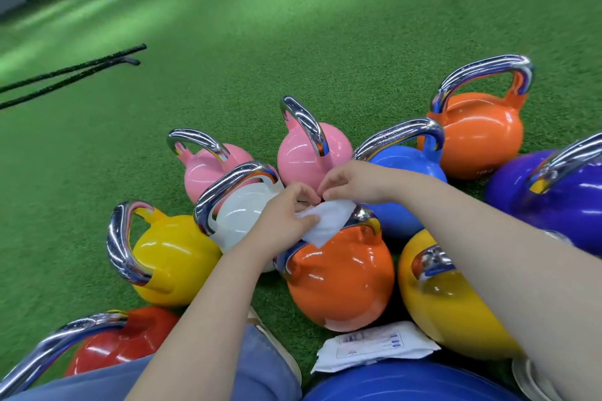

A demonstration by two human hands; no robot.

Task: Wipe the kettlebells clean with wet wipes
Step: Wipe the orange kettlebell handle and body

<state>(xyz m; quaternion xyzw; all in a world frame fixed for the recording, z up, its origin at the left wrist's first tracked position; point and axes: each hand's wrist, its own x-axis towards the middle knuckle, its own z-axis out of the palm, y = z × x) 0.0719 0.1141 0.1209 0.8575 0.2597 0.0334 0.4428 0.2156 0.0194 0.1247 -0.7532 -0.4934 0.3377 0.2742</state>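
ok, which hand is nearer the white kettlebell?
Left. The left hand grips the wet wipe right beside the white kettlebell; the right hand pinches the wipe's far edge, farther over toward the blue kettlebell.

Both hands, left hand (286, 215) and right hand (350, 182), pinch a white wet wipe (329, 221) over the orange kettlebell's (342, 277) chrome handle.

Bright, even indoor lighting from overhead. A paler washed-out band crosses the green turf (293, 42) from the upper left towards the upper right. Small white highlights sit on the glossy kettlebells (338, 273) and streak their chrome handles; shadows between them are short and soft. Wide-angle distortion bends and stretches objects at the lower corners and right edge. The centre is fairly sharp; the upper-left background is soft, and the whole frame shows slight compression smear.
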